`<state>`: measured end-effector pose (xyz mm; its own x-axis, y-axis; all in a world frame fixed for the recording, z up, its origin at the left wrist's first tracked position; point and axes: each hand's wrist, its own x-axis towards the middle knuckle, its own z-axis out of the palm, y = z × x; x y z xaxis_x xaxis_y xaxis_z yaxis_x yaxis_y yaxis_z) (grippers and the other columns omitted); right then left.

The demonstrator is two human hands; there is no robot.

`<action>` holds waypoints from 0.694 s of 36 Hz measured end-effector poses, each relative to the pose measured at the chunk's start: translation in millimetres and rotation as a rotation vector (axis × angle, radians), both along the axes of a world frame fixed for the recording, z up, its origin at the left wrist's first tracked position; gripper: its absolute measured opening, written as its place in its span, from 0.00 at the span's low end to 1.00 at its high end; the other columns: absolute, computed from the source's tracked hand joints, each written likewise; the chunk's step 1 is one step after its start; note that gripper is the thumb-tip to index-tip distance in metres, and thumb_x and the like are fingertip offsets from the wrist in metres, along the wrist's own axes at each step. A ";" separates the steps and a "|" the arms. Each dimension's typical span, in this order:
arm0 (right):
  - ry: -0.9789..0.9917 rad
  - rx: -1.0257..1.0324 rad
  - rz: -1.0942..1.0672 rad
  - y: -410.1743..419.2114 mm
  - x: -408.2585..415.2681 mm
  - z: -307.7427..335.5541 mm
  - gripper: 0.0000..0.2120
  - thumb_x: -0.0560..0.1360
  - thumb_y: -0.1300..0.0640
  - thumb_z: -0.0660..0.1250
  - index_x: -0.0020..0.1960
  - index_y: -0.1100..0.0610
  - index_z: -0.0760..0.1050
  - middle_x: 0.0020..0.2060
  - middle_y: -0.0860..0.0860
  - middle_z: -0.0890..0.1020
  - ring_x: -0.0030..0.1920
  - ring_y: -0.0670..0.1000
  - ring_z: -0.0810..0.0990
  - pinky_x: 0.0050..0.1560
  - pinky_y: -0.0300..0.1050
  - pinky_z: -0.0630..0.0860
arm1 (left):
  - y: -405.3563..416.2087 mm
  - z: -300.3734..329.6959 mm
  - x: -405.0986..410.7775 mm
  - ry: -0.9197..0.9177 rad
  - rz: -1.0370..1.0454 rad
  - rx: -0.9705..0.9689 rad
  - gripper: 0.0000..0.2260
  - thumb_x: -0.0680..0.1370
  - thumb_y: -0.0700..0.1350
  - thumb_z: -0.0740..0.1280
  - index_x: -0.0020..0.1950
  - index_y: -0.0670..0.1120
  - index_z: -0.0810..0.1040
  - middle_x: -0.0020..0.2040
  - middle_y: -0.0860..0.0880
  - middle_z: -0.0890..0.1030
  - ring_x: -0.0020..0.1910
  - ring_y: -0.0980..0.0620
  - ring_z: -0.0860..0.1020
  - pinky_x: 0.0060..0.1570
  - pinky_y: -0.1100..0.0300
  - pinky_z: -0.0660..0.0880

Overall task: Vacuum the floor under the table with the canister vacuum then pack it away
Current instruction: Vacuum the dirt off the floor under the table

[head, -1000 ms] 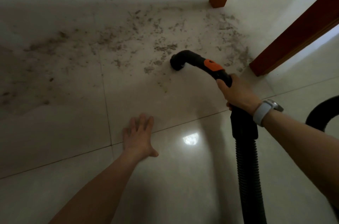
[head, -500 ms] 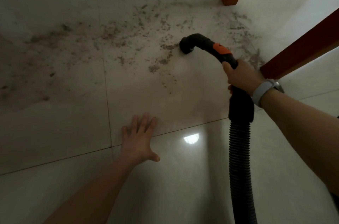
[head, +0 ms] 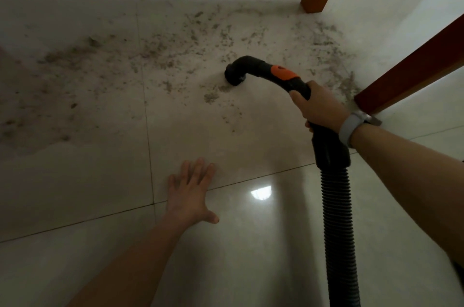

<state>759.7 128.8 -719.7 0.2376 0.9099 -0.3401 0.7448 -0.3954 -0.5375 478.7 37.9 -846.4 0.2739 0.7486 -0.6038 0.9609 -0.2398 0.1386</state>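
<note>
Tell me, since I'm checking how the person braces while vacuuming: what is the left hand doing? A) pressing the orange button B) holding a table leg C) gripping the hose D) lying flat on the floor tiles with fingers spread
D: the left hand lies open on the floor, while the right hand grips the hose handle.

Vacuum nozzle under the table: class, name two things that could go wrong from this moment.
1. The nozzle sits near the middle of the dirt, so debris spread far left could be missed.
2. The right hand grips the handle close to the wooden leg; a sideways sweep might knock it.
3. The left hand presses flat on glossy tile and might slip.
</note>
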 end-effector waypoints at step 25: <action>-0.086 -0.018 0.022 -83.0 18.3 -8.6 0.15 0.79 0.46 0.58 0.61 0.54 0.66 0.34 0.54 0.78 0.29 0.56 0.80 0.30 0.50 0.80 | 1.4 -0.3 -1.1 0.004 0.003 -0.013 0.56 0.64 0.64 0.73 0.76 0.58 0.34 0.76 0.53 0.30 0.75 0.44 0.32 0.72 0.40 0.43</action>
<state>778.1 45.8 -728.3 0.2463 0.9092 -0.3357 0.7966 -0.3871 -0.4642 477.6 39.3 -846.6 0.2691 0.7412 -0.6150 0.9622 -0.2352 0.1375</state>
